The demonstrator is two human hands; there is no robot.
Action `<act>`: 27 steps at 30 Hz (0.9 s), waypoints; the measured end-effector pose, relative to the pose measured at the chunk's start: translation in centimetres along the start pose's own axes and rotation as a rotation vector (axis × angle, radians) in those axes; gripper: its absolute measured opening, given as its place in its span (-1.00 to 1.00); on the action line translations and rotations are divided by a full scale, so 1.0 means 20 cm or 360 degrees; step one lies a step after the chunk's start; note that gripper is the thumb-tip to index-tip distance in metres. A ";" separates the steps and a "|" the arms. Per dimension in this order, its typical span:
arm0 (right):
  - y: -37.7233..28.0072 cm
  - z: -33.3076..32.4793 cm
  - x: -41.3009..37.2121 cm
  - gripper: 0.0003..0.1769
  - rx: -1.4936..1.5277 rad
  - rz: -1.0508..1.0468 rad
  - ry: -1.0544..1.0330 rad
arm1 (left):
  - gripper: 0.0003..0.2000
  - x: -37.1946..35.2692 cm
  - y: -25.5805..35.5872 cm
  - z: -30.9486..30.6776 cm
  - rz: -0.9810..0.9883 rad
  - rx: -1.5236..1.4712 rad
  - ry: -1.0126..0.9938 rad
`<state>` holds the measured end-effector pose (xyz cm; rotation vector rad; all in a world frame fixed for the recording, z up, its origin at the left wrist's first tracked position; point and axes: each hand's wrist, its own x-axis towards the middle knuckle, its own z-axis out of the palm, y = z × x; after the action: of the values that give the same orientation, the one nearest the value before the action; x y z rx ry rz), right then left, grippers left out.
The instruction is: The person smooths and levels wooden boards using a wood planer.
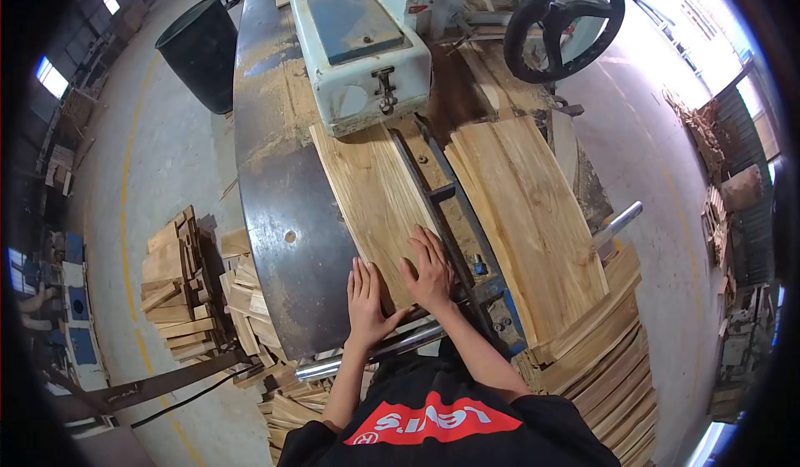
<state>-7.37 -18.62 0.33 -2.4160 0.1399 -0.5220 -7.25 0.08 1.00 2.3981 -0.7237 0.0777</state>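
Observation:
A wooden board (377, 188) lies flat on the dark metal machine table (292, 242), against a black fence bar (421, 184) on its right. Its far end runs under the pale machine housing (367, 92). My left hand (367, 307) rests at the board's near left corner, fingers stretched forward and thumb reaching across the near end. Flat on the board's near right part lies my right hand (430, 274), fingers extended close to the fence. Neither hand is wrapped round anything.
Right of the fence is a stack of boards (529, 225), with more stacked planks (608, 367) below. A black handwheel (564, 24) rises behind. A dark bin (200, 54) and wood offcuts (177, 288) stand left. A metal roller (371, 354) crosses the table's front.

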 end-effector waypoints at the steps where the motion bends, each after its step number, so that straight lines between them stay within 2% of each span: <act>1: 0.01 0.01 0.03 -0.47 -0.0002 0.0001 0.0014 | 0.28 0.03 -0.01 0.00 0.0003 0.0011 -0.0002; 8: 0.07 0.22 0.40 -0.50 0.0055 -0.0072 0.0117 | 0.21 0.40 -0.21 -0.04 0.0130 0.0130 0.0079; 13: 0.10 0.36 0.57 -0.47 0.0035 -0.0184 0.0180 | 0.17 0.49 -0.31 -0.04 0.0103 0.0212 0.0125; 16: 0.07 0.33 0.65 -0.50 0.0107 -0.0194 0.0148 | 0.17 0.49 -0.34 -0.01 0.0063 0.0323 0.0238; 19: 0.05 0.11 0.70 -0.49 0.0205 -0.0252 -0.0236 | 0.22 0.41 -0.28 0.00 -0.0155 0.0150 0.0426; 20: 0.04 0.00 0.66 -0.49 0.0264 -0.0278 -0.0117 | 0.24 0.36 -0.25 0.01 -0.0228 0.0180 0.0396; 22: 0.03 -0.27 0.53 -0.47 0.0060 -0.0244 0.0257 | 0.22 0.23 -0.20 0.03 -0.0229 0.0192 0.0377; 24: 0.05 -0.53 0.33 -0.37 -0.0403 0.0051 0.0406 | 0.15 0.10 -0.12 0.06 -0.0267 0.0204 0.0352; 26: 0.14 -0.74 0.10 -0.13 -0.0865 0.0283 0.0431 | 0.11 0.06 -0.10 0.06 -0.0221 0.0258 0.0334; 27: 0.11 -0.84 0.01 -0.09 -0.0958 0.0584 0.0237 | 0.08 0.07 -0.10 0.06 -0.0189 0.0295 0.0324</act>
<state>-13.88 -30.19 10.95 -2.8206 0.8985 -0.5405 -5.15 0.13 -0.75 2.5558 -0.4971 0.3484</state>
